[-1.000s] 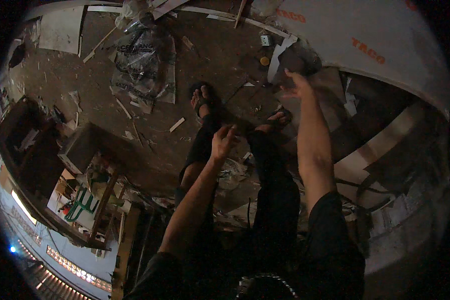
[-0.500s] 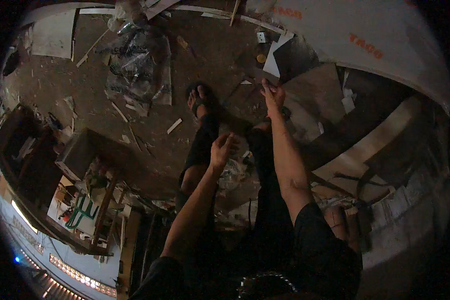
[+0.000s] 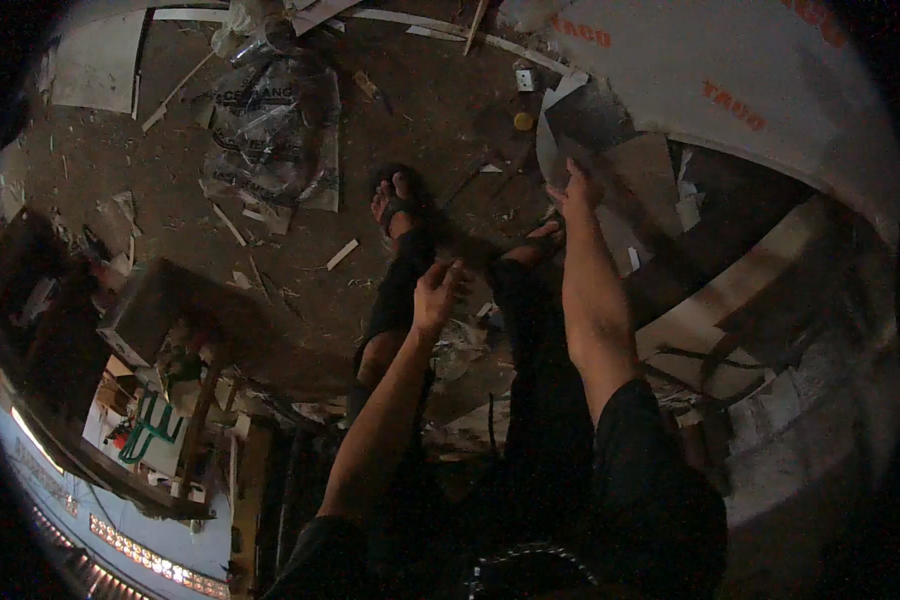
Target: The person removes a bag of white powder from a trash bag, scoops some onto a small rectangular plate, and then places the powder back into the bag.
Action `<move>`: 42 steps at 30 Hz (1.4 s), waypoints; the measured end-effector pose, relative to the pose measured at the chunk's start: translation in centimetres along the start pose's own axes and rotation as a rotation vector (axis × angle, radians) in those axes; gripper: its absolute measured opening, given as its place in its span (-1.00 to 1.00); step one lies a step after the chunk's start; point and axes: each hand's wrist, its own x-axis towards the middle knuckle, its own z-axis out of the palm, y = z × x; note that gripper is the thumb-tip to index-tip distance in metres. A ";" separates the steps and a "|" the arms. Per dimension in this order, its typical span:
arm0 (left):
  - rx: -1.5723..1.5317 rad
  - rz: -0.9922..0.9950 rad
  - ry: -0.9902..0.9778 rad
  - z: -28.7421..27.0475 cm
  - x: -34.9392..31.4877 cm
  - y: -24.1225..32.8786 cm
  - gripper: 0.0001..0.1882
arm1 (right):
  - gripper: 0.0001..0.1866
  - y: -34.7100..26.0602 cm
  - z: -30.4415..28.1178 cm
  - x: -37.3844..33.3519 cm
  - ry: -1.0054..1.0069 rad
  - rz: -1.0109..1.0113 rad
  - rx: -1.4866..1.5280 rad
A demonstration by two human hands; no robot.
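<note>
My left hand (image 3: 438, 297) hovers over the gap between my legs, its fingers loosely bent and apart, and nothing shows in them. Farther forward and to the right, my right hand (image 3: 577, 192) has thumb and forefinger spread apart. Just beyond its thumb is the lower end of a thin, pale curved sheet (image 3: 547, 150); whether they touch I cannot tell. A small yellow round thing (image 3: 523, 121) and a white block with dark holes (image 3: 525, 79) lie on the floor beyond the sheet.
Brown boards (image 3: 635, 165) lean at the right, beneath a big pale panel (image 3: 670, 70) with orange print. Clear plastic wrapping (image 3: 275, 125) and wood strips (image 3: 343, 254) litter the floor. At left stand a box (image 3: 145, 310) and a wooden bench with a green-handled tool (image 3: 150, 430).
My right hand has drawn slightly to the right and back, and its thumb and forefinger look wider apart. The pale sheet now looks narrower and more curved. The left hand has barely shifted.
</note>
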 end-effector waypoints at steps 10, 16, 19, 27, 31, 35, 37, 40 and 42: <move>-0.051 0.022 -0.009 1.2 -2.3 3.5 -0.60 | -0.33 2.6 -0.1 -11.2 -0.051 -0.180 -0.586; -0.173 0.183 0.055 -1.3 -6.5 8.7 -0.54 | -0.50 2.8 -1.5 -27.1 -0.690 -0.240 -0.499; -0.444 0.032 -0.029 -4.8 -11.4 13.4 -0.57 | -0.66 1.0 -1.8 -36.0 -1.064 -0.094 -0.676; -0.391 0.395 -0.033 -12.3 -26.1 20.0 -0.83 | -0.75 -1.6 1.4 -50.0 -0.789 -0.396 -0.734; -0.255 0.317 -0.220 -18.9 -33.4 22.1 -0.61 | -0.71 -4.2 3.2 -60.5 -1.024 -0.602 -0.729; -0.098 0.261 -0.309 -23.1 -44.0 25.9 -0.39 | -0.67 -5.7 3.8 -68.0 -1.318 -0.622 -0.972; -0.208 0.366 -0.608 -23.0 -42.8 23.3 -0.33 | -0.65 -6.3 3.9 -68.5 -1.392 -0.767 -1.103; -0.435 0.344 -0.600 -20.4 -44.4 26.0 -0.39 | -0.62 -9.6 3.9 -73.0 -1.363 -0.983 -1.308; -0.584 0.295 -0.502 -18.7 -46.4 28.8 -0.43 | -0.62 -11.8 4.4 -76.4 -1.337 -1.064 -1.398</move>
